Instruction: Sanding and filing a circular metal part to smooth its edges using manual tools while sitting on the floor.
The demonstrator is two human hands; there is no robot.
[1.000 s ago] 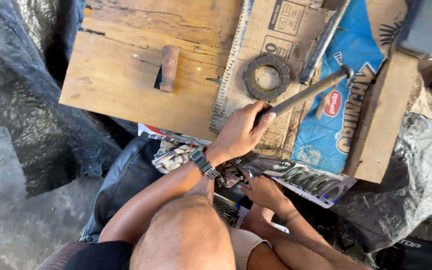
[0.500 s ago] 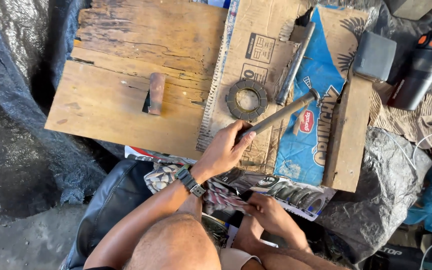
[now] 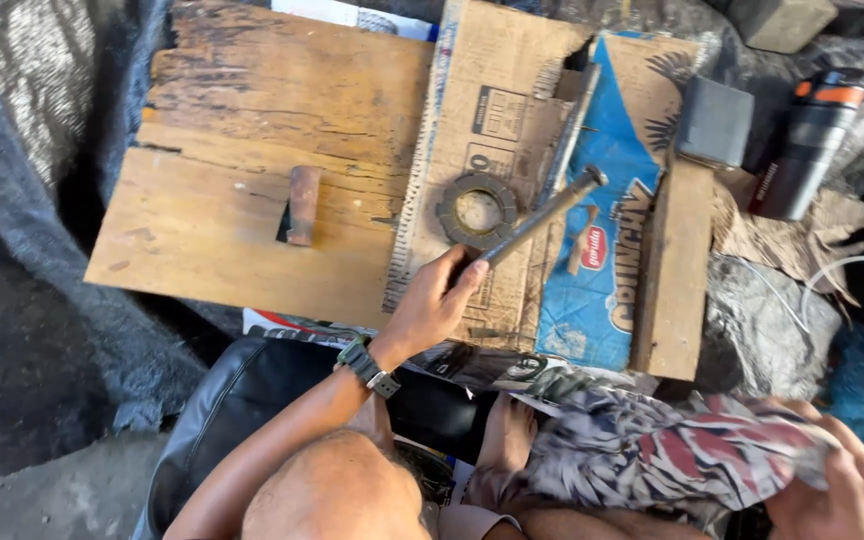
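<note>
My left fingers [image 3: 457,285] are wrapped tight around the lower end of a long metal rod [image 3: 537,220], which slants up and to the right from my left hand [image 3: 432,305]. Its far tip rests over a sheet of flattened cardboard [image 3: 482,120], just beside a toothed metal ring [image 3: 477,210] lying flat there. A blue printed wrapper [image 3: 602,300] lies under the rod's tip. My right hand [image 3: 837,485], low at the right edge, has its fingers bunched around a patterned cloth [image 3: 652,450] that sags across my lap.

The rod looks like solid steel: stiff, fairly heavy for its width, and smooth enough to slip if greasy, so I judge a full-fist grip near the end best. The cloth is soft and limp and can be gathered anywhere.

To the left, a worn wooden board [image 3: 252,130] carries a small rusty metal block [image 3: 302,205]. A narrow wooden plank [image 3: 672,280] sits right of the wrapper, with a grey rectangular block [image 3: 714,122] at its top and a dark flask with an orange band [image 3: 802,145] beyond.
</note>
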